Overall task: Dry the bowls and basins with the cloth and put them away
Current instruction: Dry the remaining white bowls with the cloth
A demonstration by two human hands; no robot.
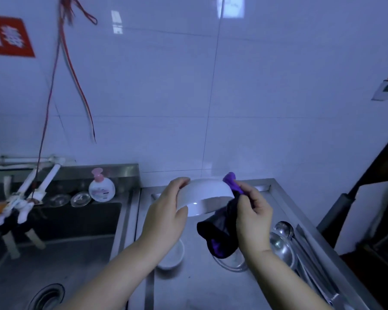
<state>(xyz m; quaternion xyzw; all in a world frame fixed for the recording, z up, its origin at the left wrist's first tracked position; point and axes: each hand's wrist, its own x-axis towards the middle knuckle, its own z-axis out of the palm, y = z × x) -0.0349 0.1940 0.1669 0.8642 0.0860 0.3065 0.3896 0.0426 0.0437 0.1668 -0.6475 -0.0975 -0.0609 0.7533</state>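
Observation:
My left hand (166, 211) grips the left rim of a white bowl (205, 193), held tilted above the steel counter (202, 285). At the bowl's right edge my right hand (253, 218) pinches a purple and black cloth (222, 238). Part of the cloth pokes up above the rim and the rest hangs below the hand. Under my left forearm a second white bowl (173, 258) stands on the counter. A shallow metal dish (233, 262) lies beneath the hanging cloth, partly hidden.
Steel ladles (282, 240) and long utensils (311, 265) lie on the counter's right side. To the left is a steel sink (54, 265) with a drain, taps, a soap pump bottle (101, 186) and small glass lids on its ledge. White tiled wall behind.

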